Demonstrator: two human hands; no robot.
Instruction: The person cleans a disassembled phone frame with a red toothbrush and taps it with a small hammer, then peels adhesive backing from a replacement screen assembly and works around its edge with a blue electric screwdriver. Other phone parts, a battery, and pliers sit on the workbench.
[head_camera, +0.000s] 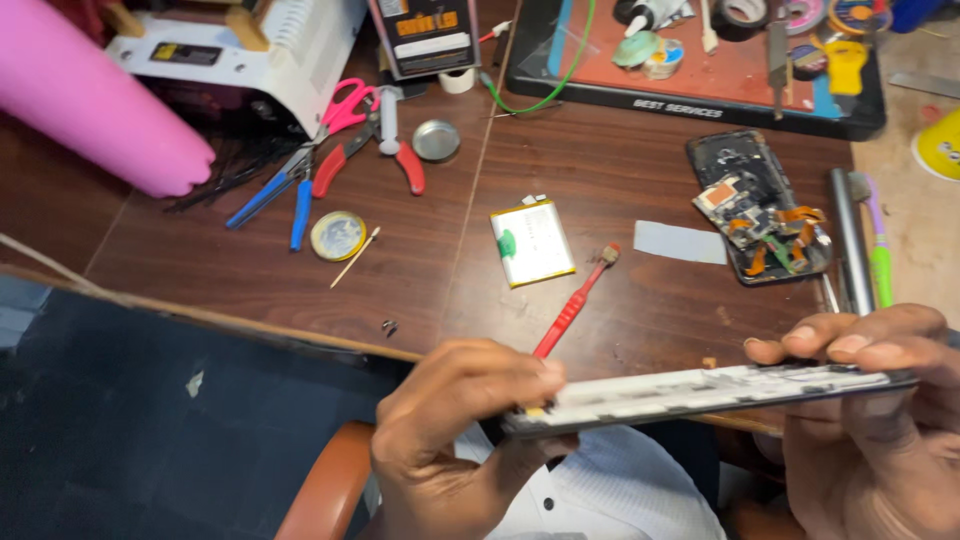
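A flat phone frame (700, 392) is held edge-on near the bottom of the view, above my lap. My left hand (450, 440) grips its left end between thumb and fingers. My right hand (880, 420) clamps its right end, fingers on top. On the brown wooden table (250, 270) behind it lie a red toothbrush (572, 305), a white phone battery (531, 242) and a dismantled phone back (760, 205) with orange flex cables.
Pink scissors (345, 108), red-handled pliers (405, 160), blue-handled pliers (285, 190), a round tin (338, 236), a small metal lid (436, 140) and a grey strip (680, 242) lie about. A black tray (700, 95) of tools sits at the back, a pink roll (90, 100) at left.
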